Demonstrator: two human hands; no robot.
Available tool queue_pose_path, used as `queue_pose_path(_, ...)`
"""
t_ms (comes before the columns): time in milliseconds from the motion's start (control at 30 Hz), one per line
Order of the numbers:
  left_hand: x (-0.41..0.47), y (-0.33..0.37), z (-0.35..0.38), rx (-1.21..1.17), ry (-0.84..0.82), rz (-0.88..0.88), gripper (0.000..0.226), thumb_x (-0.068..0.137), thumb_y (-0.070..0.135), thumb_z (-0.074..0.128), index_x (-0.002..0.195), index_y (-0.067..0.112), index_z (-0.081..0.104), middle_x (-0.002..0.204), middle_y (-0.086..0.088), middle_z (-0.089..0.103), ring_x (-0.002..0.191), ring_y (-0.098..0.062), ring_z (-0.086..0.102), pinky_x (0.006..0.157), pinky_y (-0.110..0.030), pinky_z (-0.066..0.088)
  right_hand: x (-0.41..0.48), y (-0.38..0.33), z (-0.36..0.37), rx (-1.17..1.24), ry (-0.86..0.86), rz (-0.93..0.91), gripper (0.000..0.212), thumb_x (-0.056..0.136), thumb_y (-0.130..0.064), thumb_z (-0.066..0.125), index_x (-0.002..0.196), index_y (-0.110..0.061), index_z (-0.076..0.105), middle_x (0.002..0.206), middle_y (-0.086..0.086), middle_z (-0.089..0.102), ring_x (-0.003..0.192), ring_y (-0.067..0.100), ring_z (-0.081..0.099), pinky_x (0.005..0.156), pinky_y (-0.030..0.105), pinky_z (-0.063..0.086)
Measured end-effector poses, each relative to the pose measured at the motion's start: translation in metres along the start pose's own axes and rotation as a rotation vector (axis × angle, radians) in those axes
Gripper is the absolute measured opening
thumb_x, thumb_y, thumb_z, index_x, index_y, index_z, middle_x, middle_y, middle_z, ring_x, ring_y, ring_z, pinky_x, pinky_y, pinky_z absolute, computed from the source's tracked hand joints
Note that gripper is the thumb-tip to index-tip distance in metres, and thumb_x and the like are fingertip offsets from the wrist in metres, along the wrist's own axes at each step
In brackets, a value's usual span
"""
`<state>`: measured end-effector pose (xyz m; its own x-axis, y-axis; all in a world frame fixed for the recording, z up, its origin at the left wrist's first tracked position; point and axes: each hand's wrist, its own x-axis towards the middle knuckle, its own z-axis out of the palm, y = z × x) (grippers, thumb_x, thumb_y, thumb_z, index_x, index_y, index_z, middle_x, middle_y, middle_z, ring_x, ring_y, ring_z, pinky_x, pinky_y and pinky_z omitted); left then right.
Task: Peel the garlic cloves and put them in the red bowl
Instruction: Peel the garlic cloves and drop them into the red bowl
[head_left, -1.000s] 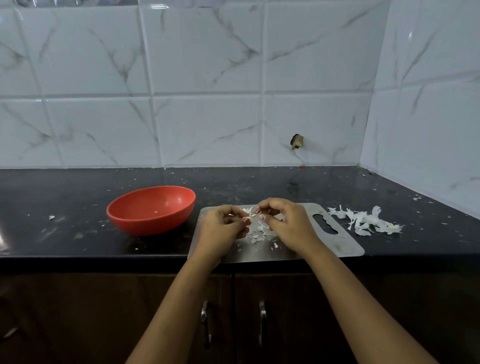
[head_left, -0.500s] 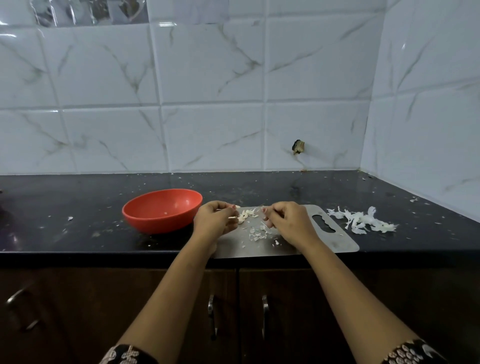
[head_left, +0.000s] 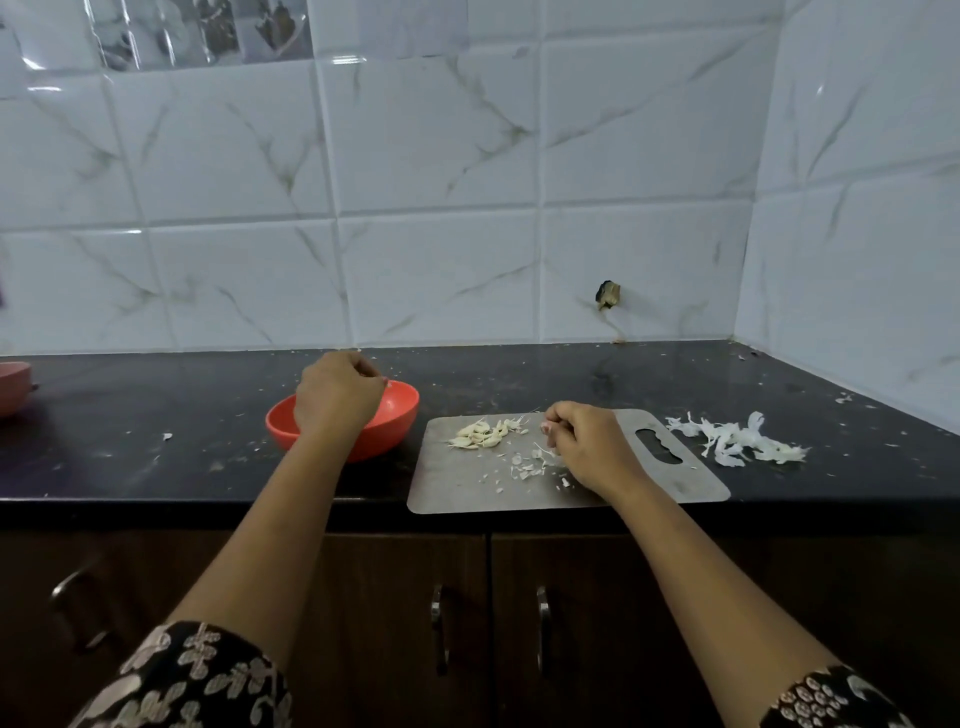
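A person's left hand (head_left: 337, 395) curled above the red bowl (head_left: 397, 415), grip contents unclear, bowl at 9 o'clock of the cutting board (head_left: 467, 491), garlic cloves (head_left: 483, 434) piled at the board's 11 o'clock, right hand (head_left: 587, 447) curled on the board, hold unclear, peels (head_left: 737, 441) at 3 o'clock.

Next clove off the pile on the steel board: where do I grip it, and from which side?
Probably pinch an edge clove of the pile across its narrow width, from above and the right: the cloves lie flat and bunched on the board, and the right hand is beside them, while the left hand is over the red bowl.
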<state>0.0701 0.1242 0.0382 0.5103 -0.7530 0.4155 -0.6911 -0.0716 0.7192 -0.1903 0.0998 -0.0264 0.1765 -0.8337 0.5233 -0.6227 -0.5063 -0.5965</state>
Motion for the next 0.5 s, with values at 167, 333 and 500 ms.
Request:
queue_pose_path(167, 0.02, -0.012, -0.005, 0.271, -0.117, -0.052, 0.015, 0.082, 0.013, 0.069, 0.097, 0.015, 0.073, 0.101, -0.013, 0.067, 0.097, -0.032, 0.062, 0.077, -0.036, 0.045, 0.0, -0.001, 0.001, -0.003, -0.025, 0.017, 0.022, 0.101, -0.012, 0.04, 0.084, -0.01, 0.054, 0.074, 0.003, 0.056, 0.077, 0.026, 0.058, 0.076, 0.042, 0.047)
queue_pose_path(333, 0.038, -0.019, -0.003, 0.441, -0.307, -0.128, 0.038, 0.065, 0.026, 0.084, 0.098, 0.011, 0.071, 0.093, -0.014, 0.069, 0.091, -0.031, 0.065, 0.087, -0.046, 0.053, -0.001, -0.002, 0.002, -0.057, -0.021, 0.043, 0.034, 0.104, -0.025, 0.034, 0.077, -0.008, 0.048, 0.069, 0.003, 0.05, 0.068, 0.022, 0.05, 0.068, 0.042, 0.044)
queue_pose_path(500, 0.024, 0.006, 0.006, 0.42, -0.105, 0.056, 0.023, 0.084, 0.028, 0.069, 0.102, 0.013, 0.07, 0.108, -0.014, 0.064, 0.101, -0.034, 0.061, 0.079, -0.039, 0.046, -0.001, -0.005, 0.0, -0.197, -0.012, 0.038, 0.046, 0.103, -0.038, 0.037, 0.061, -0.021, 0.036, 0.057, -0.005, 0.042, 0.058, 0.016, 0.045, 0.055, 0.032, 0.033)
